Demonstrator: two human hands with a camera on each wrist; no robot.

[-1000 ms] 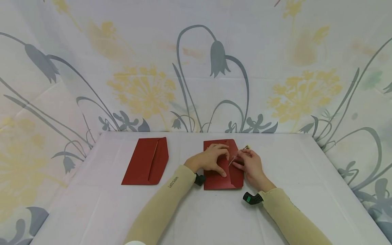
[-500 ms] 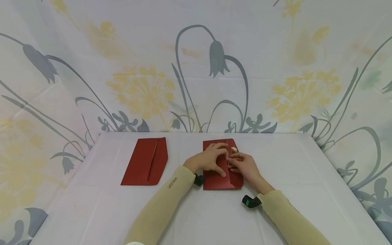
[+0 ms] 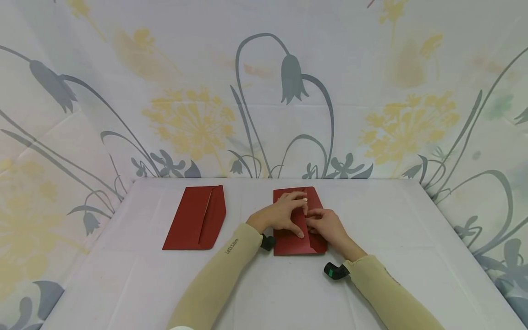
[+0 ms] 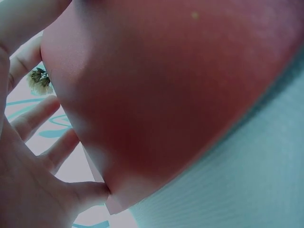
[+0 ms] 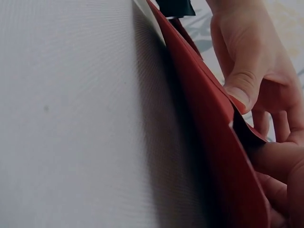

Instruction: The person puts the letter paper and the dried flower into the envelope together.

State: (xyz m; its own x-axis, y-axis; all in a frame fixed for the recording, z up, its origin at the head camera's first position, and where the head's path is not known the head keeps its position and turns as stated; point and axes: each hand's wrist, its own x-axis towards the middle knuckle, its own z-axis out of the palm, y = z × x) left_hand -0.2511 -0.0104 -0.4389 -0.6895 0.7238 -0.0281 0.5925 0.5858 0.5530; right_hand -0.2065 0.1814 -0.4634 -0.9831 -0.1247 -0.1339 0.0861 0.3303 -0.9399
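The fingers of the right hand [image 3: 326, 227] are curled and tucked under the lifted flap of the nearer red envelope [image 3: 294, 243], pinching the thin stem of a small dried flower [image 4: 39, 80]. 1 second ago that flower stuck out in the open to the right of the envelope; half a second ago its pale head sat over the envelope's top edge. From the head camera it is now gone, and only the left wrist camera catches the flower head, just inside the flap beside the fingers. Judging by this, the flower is going into the envelope and is nearly all inside.

The left hand [image 3: 284, 214] lies on the envelope, its thumb [image 5: 244, 90] and fingertips gripping the flap and holding it up so the pocket gapes. Both wrists rest low against the table [image 3: 288, 293], the forearms in beige sleeves [image 3: 214, 279] angling in toward the envelope from either side.

A 2nd red envelope [image 3: 197, 219] lies flat well to the left of the 1st, untouched, its flap shut.
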